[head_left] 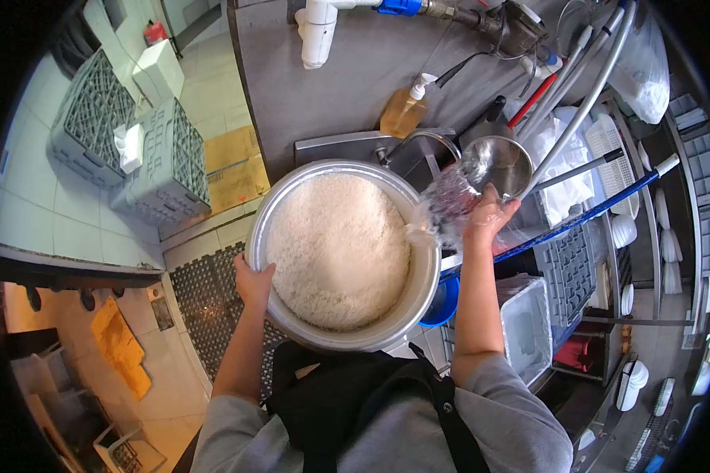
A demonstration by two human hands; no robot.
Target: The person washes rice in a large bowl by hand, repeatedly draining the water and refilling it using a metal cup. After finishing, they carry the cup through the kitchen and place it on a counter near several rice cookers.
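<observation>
A large round metal pot full of white rice grains stands at the sink in front of my body. My left hand is closed on its left rim, thumb toward the inside. To the right of the pot, my right hand grips the lower rim of a shiny metal cup, whose mouth faces up toward me. A crumpled clear plastic bag with a purplish tint lies between the pot and this hand. Part of my right hand's fingers is hidden behind the cup.
Behind the pot are a sink faucet and a soap pump bottle. Long poles, one of them blue, slant across the right side. Grey dish racks stand at left, above a black perforated floor mat.
</observation>
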